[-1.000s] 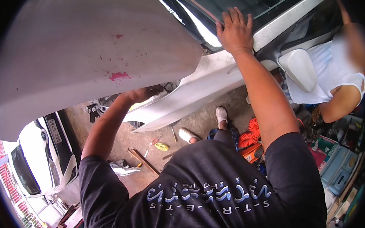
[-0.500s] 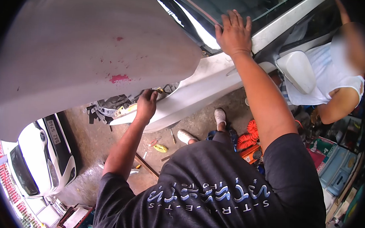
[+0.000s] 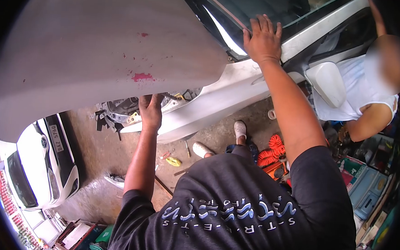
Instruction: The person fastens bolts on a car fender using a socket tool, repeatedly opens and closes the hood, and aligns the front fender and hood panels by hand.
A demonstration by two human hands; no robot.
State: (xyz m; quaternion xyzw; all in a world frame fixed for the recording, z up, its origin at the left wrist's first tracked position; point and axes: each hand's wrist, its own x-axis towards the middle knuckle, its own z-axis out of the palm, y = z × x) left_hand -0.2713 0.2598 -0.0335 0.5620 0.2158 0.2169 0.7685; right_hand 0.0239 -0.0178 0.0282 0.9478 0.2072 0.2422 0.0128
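The raised grey hood [image 3: 100, 47] of the car occupies the far left of the scene and bears red marks [image 3: 143, 77] close to its near edge. The left hand [image 3: 150, 113] is positioned at that near edge, fingers pointing away; the fingertips are hidden under the hood, so whether this grip holds anything cannot be told. Beneath the edge, to either side of the hand, parts of the engine bay [image 3: 119, 107] are exposed. The pale fender [image 3: 210, 108] extends from the engine bay toward the far right. The right hand [image 3: 264, 43] lies palm down at the edge of the windshield [image 3: 269, 6]; its grip is wide, with fingers spread and nothing held. Right of the right forearm is the side mirror [image 3: 327, 84], with a person in a white sleeveless top [image 3: 358, 90] just beside it. On the concrete floor [image 3: 90, 187], nearer than the fender, are a yellow item [image 3: 173, 161] and, farther right, a red coiled hose [image 3: 272, 151]. A blue case [image 3: 369, 190] is located at the near right. A second white car [image 3: 42, 162] stands at the left.
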